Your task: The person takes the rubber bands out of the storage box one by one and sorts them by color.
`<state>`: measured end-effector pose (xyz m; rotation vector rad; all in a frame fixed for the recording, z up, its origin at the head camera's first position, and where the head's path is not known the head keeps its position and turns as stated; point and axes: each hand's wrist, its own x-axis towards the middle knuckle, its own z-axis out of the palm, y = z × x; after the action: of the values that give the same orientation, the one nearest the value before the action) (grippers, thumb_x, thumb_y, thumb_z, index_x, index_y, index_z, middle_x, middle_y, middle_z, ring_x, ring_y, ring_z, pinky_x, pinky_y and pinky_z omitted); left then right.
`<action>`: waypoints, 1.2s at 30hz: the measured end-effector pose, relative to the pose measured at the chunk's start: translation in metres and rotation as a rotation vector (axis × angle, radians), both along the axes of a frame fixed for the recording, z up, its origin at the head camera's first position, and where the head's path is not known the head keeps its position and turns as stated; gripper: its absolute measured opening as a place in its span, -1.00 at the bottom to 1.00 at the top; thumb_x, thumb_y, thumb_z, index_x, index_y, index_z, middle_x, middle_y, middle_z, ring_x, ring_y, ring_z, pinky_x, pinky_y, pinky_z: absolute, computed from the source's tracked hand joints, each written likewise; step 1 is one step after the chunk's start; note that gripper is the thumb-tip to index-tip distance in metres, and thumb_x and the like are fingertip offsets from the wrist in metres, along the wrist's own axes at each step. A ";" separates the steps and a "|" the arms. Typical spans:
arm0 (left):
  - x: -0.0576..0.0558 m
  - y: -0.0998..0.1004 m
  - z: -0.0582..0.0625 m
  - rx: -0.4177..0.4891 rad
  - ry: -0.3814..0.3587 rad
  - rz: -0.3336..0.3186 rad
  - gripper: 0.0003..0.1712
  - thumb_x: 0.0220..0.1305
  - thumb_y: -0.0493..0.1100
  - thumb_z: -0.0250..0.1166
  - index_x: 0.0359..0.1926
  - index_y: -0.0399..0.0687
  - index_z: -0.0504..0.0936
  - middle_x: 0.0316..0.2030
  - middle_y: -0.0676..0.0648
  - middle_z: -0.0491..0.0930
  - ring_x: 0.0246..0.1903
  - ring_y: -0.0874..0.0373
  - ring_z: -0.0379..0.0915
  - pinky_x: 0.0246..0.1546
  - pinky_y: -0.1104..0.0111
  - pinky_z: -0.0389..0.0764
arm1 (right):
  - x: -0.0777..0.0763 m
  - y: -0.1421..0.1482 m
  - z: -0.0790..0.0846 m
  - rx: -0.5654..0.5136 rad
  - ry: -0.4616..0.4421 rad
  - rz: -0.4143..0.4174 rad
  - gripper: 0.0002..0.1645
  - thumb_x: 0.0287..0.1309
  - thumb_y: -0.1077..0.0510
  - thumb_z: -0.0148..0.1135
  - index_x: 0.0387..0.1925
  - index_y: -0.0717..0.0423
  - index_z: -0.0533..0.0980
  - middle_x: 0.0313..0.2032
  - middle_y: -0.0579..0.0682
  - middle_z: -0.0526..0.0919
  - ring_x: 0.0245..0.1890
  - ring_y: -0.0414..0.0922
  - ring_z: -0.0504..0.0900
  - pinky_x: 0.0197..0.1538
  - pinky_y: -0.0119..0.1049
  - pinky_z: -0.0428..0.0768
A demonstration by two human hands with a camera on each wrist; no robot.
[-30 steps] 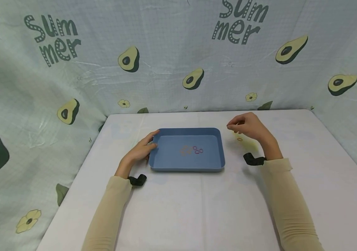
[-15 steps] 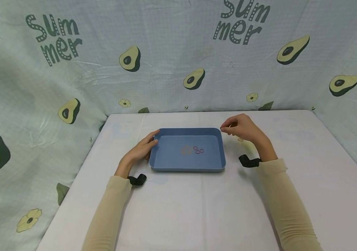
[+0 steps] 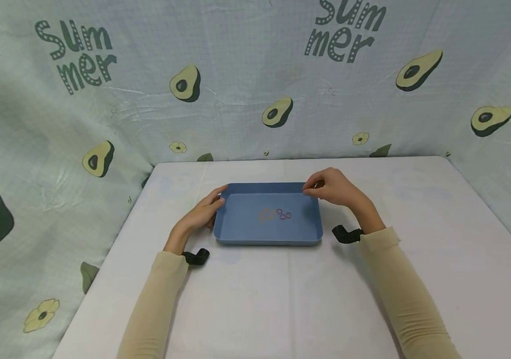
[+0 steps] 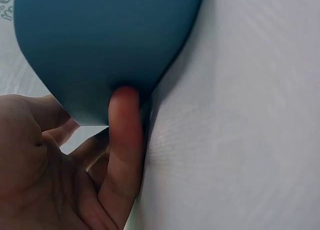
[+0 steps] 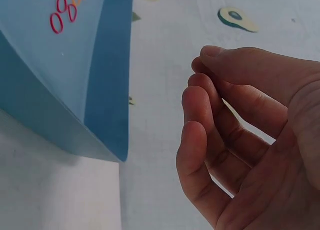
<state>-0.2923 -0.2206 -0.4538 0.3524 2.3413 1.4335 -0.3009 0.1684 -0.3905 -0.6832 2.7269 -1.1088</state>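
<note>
A shallow blue rectangular tray (image 3: 269,238) lies on the white table in the head view. Thin red rings (image 3: 283,215) and orange rings (image 3: 266,215), like small rubber bands, lie flat on its floor. My left hand (image 3: 200,214) grips the tray's left end, thumb over the rim; in the left wrist view one fingertip (image 4: 124,102) presses on the outer wall. Over the tray's far right corner is my right hand (image 3: 334,187). Its thumb tip (image 5: 212,51) meets the index fingertip, the other fingers curved; I cannot tell whether something small is pinched there.
The white tabletop (image 3: 246,304) stretches in front of the tray and to both sides. Behind it hangs a pale cloth (image 3: 233,65) with avocado prints and lettering. A black wrist strap (image 3: 347,234) sticks out beside the right cuff.
My right hand has moved left and slightly nearer, from beside the tray to over its far right corner. A red ring seen under it on the table is now hidden. My left hand stays put.
</note>
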 end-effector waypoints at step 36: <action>-0.002 -0.001 -0.001 0.052 -0.029 -0.006 -0.40 0.54 0.03 -0.13 0.51 0.37 -0.05 0.42 -0.21 0.04 -0.56 0.08 0.21 -0.59 0.31 0.44 | -0.037 -0.046 -0.002 0.117 -0.237 0.240 -0.80 0.16 0.15 0.28 -0.26 0.19 0.70 -0.51 0.03 0.60 -0.50 -0.12 0.48 -0.34 -0.28 0.56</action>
<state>-0.2945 -0.2220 -0.4550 0.3500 2.2813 1.4887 -0.3380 0.1222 -0.3926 -0.7812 2.4140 -0.9050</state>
